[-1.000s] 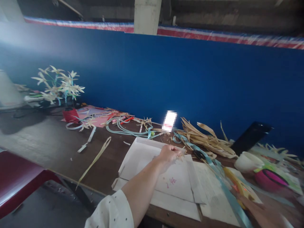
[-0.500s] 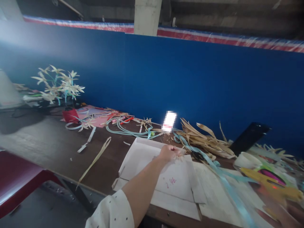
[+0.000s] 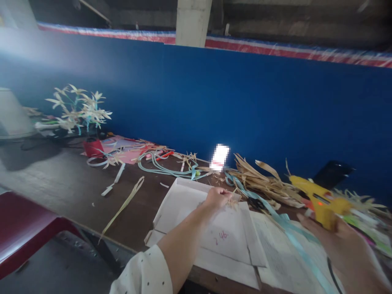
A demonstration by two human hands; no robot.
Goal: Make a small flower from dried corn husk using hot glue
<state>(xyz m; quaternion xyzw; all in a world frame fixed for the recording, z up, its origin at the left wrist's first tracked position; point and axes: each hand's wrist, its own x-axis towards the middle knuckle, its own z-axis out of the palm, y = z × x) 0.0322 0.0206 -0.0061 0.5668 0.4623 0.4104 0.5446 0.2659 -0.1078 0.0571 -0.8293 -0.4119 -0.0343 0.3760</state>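
Note:
My left hand (image 3: 217, 198) is closed over the far right part of a flattened white cardboard box (image 3: 186, 204) with red handwriting. Its fingers pinch a small pale piece of dried husk (image 3: 233, 203), whose exact shape is blurred. On the right, my right hand (image 3: 339, 241) grips a yellow hot glue gun (image 3: 317, 199) by its handle. A small orange light glows on the gun's side, and its nozzle points left. Beneath it, a light-blue ribbon (image 3: 294, 237) runs across printed paper (image 3: 272, 249).
Dried husks (image 3: 263, 183) lie at the back beside a bright blurred-out rectangle (image 3: 219, 157). Pale blue cords (image 3: 156, 165) and a husk strip (image 3: 124, 206) lie left of the box. Farther left, husk flowers (image 3: 82, 110) stand in a red pot (image 3: 92, 148). A blue partition (image 3: 183, 102) rises behind.
My right hand has raised the glue gun from the lower right, up and slightly left. My left hand stays in nearly the same place over the box.

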